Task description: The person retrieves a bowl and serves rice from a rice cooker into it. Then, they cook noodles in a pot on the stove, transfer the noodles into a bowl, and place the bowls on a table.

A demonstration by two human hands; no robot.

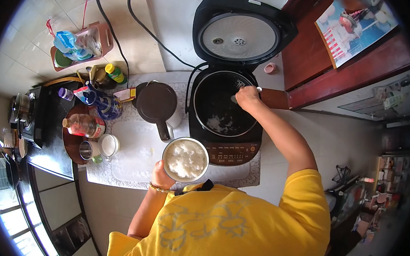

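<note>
My left hand [163, 175] holds a round bowl [185, 159] full of cooked white rice, close to my chest and in front of the rice cooker. Over the right side of the black inner pot [224, 104], my right hand [248, 98] is closed around what looks like a rice paddle, mostly hidden by the hand. Some rice [219, 123] clings to the bottom of the pot, towards me. The rice cooker's lid [239, 37] stands raised at the back, and its control panel [233, 153] faces me.
An electric kettle [157, 104] with a dark lid stands left of the cooker. Farther left are a bottle [85, 125], a glass jar [108, 145], a metal cup [89, 150] and a blue pitcher [109, 106]. Black cords hang behind. A red wooden cabinet [348, 84] rises at the right.
</note>
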